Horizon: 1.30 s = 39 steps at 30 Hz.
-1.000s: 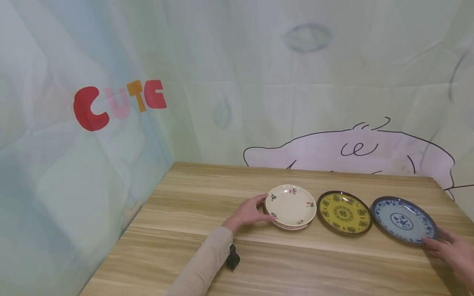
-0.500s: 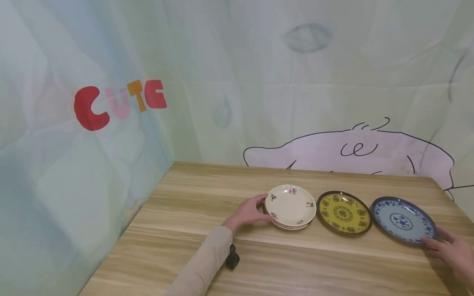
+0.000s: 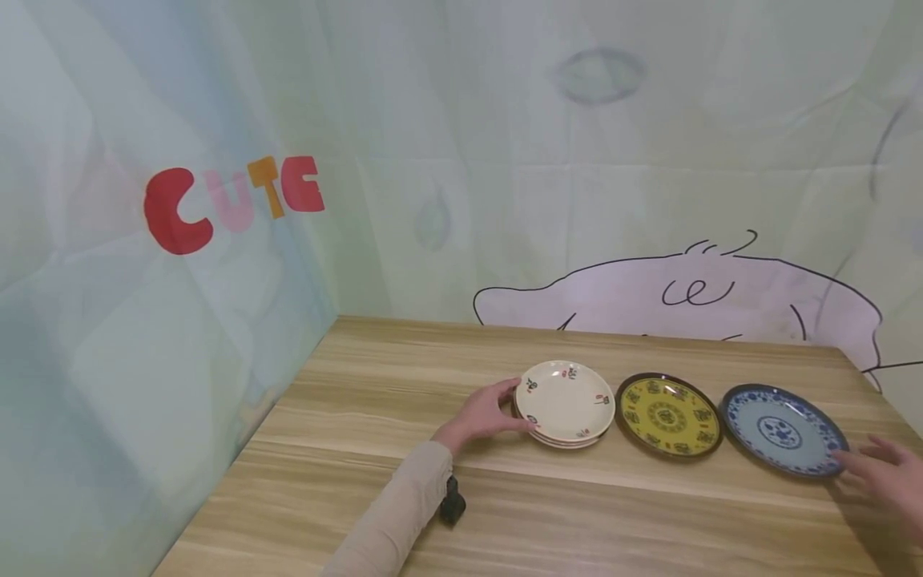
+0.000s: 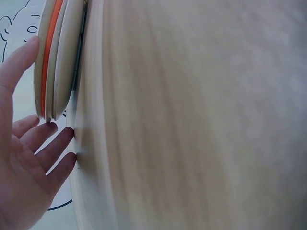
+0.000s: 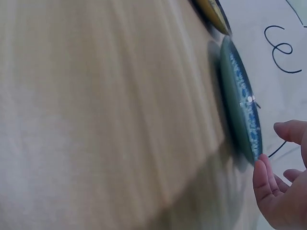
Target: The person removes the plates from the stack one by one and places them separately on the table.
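In the head view my left hand [image 3: 486, 414] is at the left rim of a stack of cream plates [image 3: 566, 401] with small printed motifs. The left wrist view shows its thumb touching the edge of the stacked plates [image 4: 53, 62], an orange line among them, with loosely spread fingers beside the lower rim. My right hand [image 3: 885, 474] is next to the near right edge of a blue-and-white patterned plate [image 3: 784, 433]. Seen from the right wrist, its thumb is apart from the blue plate [image 5: 241, 103], while a fingertip is at the rim, contact unclear.
Between the stack and the blue plate lies a yellow patterned plate [image 3: 669, 415] with a dark rim. All stand on a wood-grain table [image 3: 404, 369], bounded by a printed cloth backdrop [image 3: 433, 120]. A small black device [image 3: 453, 503] is under the left wrist.
My right hand has let go of the blue plate's edge, its thumb and fingers spreading as it draws slightly right. The left hand and the plate stack stay where they were.
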Available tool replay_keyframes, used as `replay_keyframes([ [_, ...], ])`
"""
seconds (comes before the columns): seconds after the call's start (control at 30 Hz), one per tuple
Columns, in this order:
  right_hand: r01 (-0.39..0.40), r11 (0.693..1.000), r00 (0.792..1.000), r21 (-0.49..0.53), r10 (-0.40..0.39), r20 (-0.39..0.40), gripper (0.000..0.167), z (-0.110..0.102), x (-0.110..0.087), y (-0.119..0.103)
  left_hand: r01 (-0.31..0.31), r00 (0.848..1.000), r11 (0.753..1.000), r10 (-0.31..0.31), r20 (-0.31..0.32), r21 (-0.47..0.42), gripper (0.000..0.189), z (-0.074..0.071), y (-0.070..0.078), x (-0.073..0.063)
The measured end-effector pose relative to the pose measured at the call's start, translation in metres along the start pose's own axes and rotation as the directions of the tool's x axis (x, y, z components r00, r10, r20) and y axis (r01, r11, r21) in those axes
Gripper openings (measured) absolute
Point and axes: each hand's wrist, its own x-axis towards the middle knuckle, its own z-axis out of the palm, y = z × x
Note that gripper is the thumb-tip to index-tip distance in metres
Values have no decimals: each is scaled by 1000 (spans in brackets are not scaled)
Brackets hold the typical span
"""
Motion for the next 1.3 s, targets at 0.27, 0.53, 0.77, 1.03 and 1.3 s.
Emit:
replay_keyframes([
  [0.27,158,983,987,-95,-161,-17,96,0,18,-11,1,1000,1000,-1,2,2,89,0,0,0],
  [0.53,446,877,894,-178,-446,42,93,23,22,-41,2,1000,1000,-2,4,-4,89,0,2,-2],
  [0.77,527,835,849,-160,-507,150,82,46,-28,-107,9,1000,1000,-9,3,-3,92,-1,2,-2],
  [1.03,572,812,815,-112,-548,190,81,75,-20,-122,19,1000,1000,-19,8,-8,92,-1,4,-2],
  [1.3,547,834,811,-69,-508,289,80,91,-56,-162,18,1000,1000,-18,5,-5,92,-1,4,-1],
])
